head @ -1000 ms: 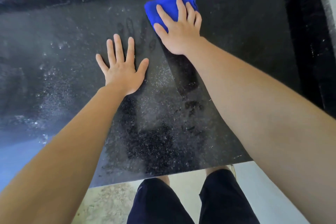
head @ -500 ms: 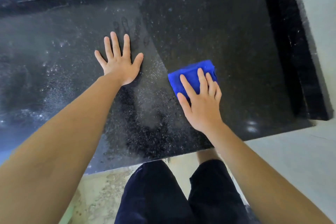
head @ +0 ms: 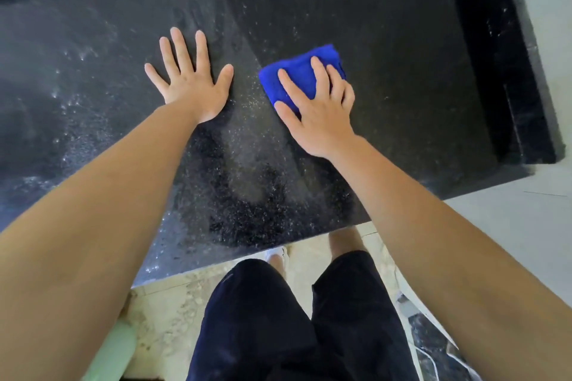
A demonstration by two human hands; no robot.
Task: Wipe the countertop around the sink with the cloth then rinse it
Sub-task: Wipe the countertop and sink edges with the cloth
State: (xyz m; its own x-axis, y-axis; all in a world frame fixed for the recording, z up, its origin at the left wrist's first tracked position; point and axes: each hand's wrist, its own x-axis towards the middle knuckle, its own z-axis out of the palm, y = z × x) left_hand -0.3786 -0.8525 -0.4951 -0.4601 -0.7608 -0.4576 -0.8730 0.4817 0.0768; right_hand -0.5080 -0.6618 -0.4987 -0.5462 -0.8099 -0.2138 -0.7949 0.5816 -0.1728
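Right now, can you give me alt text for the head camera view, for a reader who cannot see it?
Seen from above, the right hand presses a folded blue cloth onto a streaked, dark speckled countertop. The left hand lies flat beside it, fingers spread, not touching the cloth. Dark shorts and a pale floor show below.

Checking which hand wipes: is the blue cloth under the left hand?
No, the blue cloth lies under the right hand; the left hand rests flat on the countertop.

Blue cloth (head: 298,74) folded, flat on wet black speckled countertop (head: 387,40).
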